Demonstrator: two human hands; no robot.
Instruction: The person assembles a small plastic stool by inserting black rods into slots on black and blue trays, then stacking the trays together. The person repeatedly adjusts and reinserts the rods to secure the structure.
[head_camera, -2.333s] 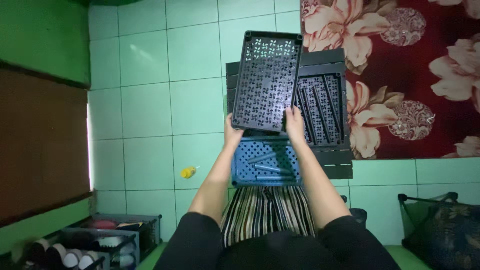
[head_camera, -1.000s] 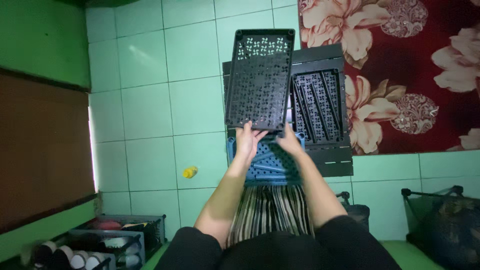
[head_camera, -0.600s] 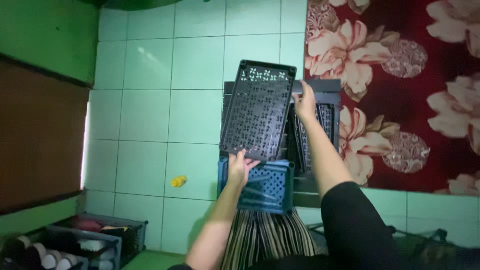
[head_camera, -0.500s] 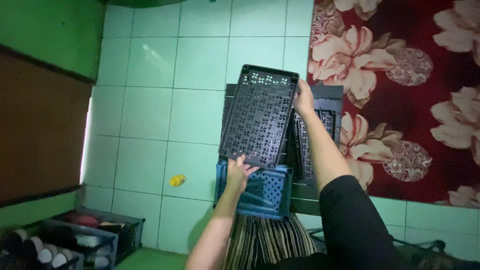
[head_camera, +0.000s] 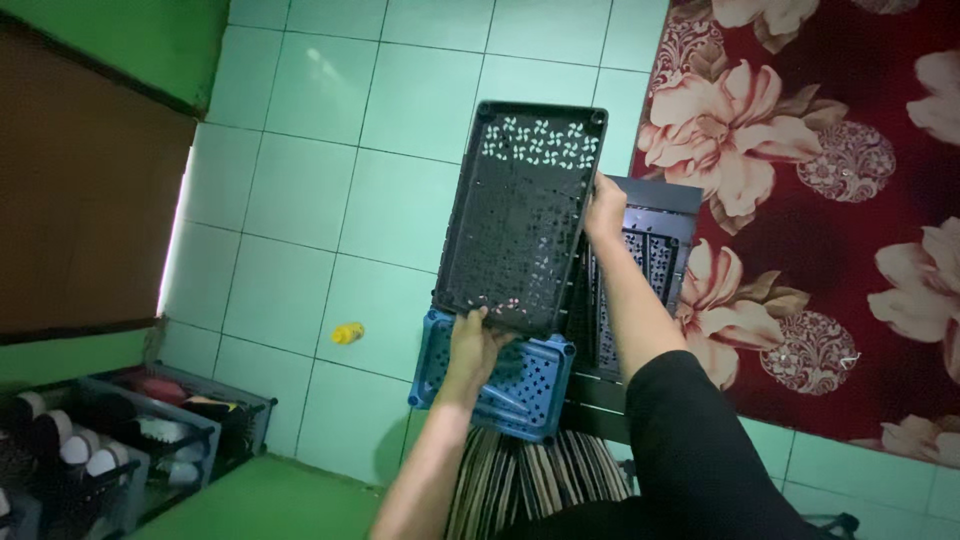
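Black perforated tray (head_camera: 520, 215), lifted clear of a blue tray (head_camera: 497, 378) and other dark panels (head_camera: 640, 270) on the green tiled floor (head_camera: 330, 150): your left hand (head_camera: 474, 345) pinches its near edge, fingers curled under, while your right hand (head_camera: 603, 210) clasps its side rim. Judging by the grip, you are mid-lift; the next move calls for steady, level carrying. A shoe rack (head_camera: 110, 430) stands well apart.

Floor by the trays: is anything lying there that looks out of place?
Yes: a small yellow thing lies alone on the green tiles, left of the blue tray. Too small to tell what it is.
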